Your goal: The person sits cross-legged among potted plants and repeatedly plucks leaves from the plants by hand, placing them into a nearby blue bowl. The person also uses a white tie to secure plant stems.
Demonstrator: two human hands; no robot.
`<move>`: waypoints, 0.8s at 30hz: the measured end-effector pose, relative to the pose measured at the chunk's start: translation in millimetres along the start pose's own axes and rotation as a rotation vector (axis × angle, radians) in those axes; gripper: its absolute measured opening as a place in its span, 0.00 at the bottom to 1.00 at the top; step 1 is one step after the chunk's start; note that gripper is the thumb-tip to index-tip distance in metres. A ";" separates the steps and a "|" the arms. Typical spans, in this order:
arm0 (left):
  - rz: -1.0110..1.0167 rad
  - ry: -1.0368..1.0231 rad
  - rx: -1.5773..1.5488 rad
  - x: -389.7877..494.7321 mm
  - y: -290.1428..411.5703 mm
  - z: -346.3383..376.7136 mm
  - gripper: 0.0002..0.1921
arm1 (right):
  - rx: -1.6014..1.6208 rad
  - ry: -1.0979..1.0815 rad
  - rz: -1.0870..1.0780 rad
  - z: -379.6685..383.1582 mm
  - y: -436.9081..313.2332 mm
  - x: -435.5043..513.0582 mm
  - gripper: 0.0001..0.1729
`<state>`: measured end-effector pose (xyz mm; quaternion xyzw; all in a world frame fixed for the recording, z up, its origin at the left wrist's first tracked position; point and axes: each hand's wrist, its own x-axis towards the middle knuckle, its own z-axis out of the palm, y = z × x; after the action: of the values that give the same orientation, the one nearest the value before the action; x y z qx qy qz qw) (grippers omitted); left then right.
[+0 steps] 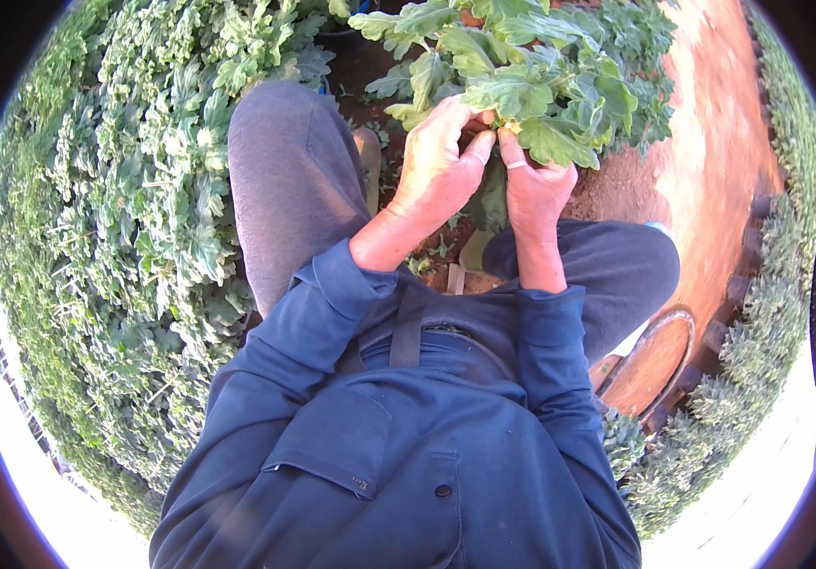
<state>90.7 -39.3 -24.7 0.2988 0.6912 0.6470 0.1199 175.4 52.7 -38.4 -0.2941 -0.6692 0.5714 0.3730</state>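
Observation:
A leafy plant with lobed, chrysanthemum-like leaves (511, 92) stands at the top centre. Beneath its leaves, both hands meet at one spot on the plant. My left hand (440, 160) comes from the left, its thumb and fingers pinched at the stem. Close beside it, my right hand (540, 185) has its thumb pressed to the same spot, and a white band circles that thumb. A small yellow-green piece (511, 128) shows at the thumb tips; what it is exactly cannot be made out. Leaves hide some fingers of the right hand.
Dense rows of similar plants (152, 213) fill the left side. Reddish soil (717, 128) forms a path at right, bordered by dark pots (739, 288) and more plants (721, 419). A curved hoop or hose (682, 316) lies near my bent leg (593, 277). My other knee (287, 156) rises at left.

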 end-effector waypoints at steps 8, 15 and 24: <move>0.081 0.026 0.116 0.6 -0.3 0.4 0.10 | -0.054 0.019 -0.005 1.8 0.6 -0.3 0.12; 0.206 0.027 0.359 0.3 -2.5 -4.6 0.08 | -0.029 0.025 -0.012 3.1 -0.2 -1.7 0.11; 0.276 -0.134 0.438 17.6 4.1 -24.3 0.11 | -0.122 -0.037 -0.032 2.1 -7.6 -2.9 0.09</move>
<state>64.3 -49.3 -13.6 0.4513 0.7580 0.4709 0.0086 175.4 47.9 -31.5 -0.2950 -0.7143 0.5287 0.3511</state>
